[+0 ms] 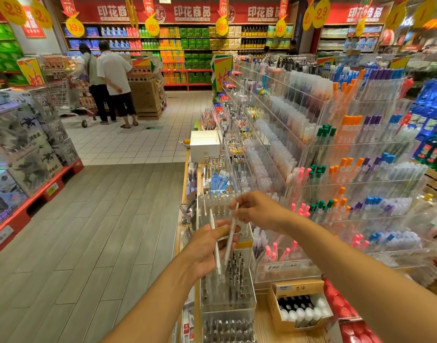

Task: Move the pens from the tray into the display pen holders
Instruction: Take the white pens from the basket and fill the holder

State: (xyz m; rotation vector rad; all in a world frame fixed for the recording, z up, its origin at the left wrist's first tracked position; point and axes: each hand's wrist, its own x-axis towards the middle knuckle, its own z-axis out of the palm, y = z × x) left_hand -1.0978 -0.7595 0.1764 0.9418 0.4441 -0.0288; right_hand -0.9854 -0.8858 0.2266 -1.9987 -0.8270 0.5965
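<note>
My left hand (207, 248) holds a white pen (217, 251) that points down over a clear acrylic pen holder (227, 290) filled with several dark and clear pens. My right hand (258, 210) pinches the top of a second white pen (230, 241), which slants down across my left fingers toward the same holder. A bandage wraps one left finger. Beyond my hands stand more clear holders (217, 204) with clear pens. I cannot pick out the tray.
Tiered acrylic racks (336, 154) of coloured pens fill the right side. A white box (204, 144) sits farther along the counter. A cardboard box of bottles (299, 308) lies right of the holder. The aisle floor is left; two shoppers (108, 82) stand far off.
</note>
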